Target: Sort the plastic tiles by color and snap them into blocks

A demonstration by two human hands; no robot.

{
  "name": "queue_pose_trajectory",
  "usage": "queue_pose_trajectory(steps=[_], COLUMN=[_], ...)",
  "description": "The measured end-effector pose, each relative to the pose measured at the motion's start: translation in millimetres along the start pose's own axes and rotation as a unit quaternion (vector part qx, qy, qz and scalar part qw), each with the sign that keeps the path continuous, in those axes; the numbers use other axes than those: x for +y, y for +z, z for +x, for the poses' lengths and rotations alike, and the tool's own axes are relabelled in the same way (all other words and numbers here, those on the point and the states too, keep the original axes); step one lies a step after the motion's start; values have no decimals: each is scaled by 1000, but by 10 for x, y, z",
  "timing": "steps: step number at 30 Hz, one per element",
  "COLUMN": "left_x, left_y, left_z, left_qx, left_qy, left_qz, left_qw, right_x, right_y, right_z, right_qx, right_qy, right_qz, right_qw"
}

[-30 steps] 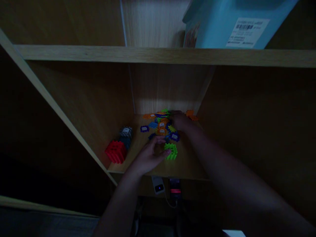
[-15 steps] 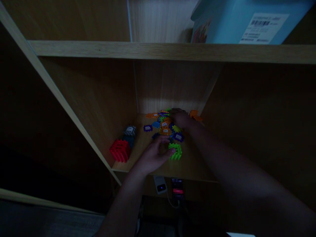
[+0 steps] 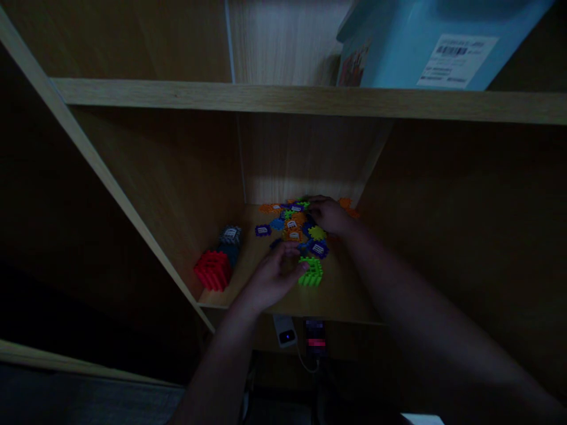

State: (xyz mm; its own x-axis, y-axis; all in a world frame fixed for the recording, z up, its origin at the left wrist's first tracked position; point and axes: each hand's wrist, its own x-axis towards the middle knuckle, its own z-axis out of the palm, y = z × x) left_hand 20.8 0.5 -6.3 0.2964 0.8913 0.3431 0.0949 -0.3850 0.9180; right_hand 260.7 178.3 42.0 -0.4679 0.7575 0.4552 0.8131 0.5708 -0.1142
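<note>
A loose pile of colourful notched plastic building pieces lies toward the back of the shelf, with an orange piece (image 3: pixel 293 235), a yellow piece (image 3: pixel 316 233) and a purple piece (image 3: pixel 318 248) among them. My right hand (image 3: pixel 326 213) reaches over the pile's back right part, fingers stretched toward a green piece (image 3: pixel 303 204); its fingertips are dark and partly hidden. In front of the pile, my left hand (image 3: pixel 275 276) is open and curved, thumb apart from the fingers. Its thumb tip is at the bright green stack of notched pieces (image 3: pixel 310 273); whether it touches is unclear.
On the left stand a red block stack (image 3: pixel 213 271) and a dark blue-grey stack (image 3: pixel 230 236). Orange pieces (image 3: pixel 346 204) lie by the back right corner. A light blue bin (image 3: pixel 398 53) sits on the upper shelf (image 3: pixel 199 95). Below are a phone (image 3: pixel 315 337) and a white device (image 3: pixel 284 330).
The view has shifted slightly. Near my right fingers, a purple piece at the back of the pile now shows its label more plainly. My left hand stays by the green stack.
</note>
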Motion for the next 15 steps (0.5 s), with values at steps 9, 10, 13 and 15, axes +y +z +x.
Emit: queue_pose_trajectory(steps=[9,10,13,15], left_x=[21,22,19,19], left_y=[-8,-9,-12,-13], left_z=[7,6,6,8], left_qx=[12,12,12,13], left_qy=[-5,-5,-2,-4], left_qz=[4,3,0,0], left_qw=[1000,1000,1000,1000], right_x=[-75,-80,-78,-68], right_y=[-100,-122,-189,-223], right_z=[-149,-163,-225,-293], right_qx=[131,146,197,229], right_qy=[132,146,196,235], right_qz=[105,121,181,233], right_qw=[977,971,943,915])
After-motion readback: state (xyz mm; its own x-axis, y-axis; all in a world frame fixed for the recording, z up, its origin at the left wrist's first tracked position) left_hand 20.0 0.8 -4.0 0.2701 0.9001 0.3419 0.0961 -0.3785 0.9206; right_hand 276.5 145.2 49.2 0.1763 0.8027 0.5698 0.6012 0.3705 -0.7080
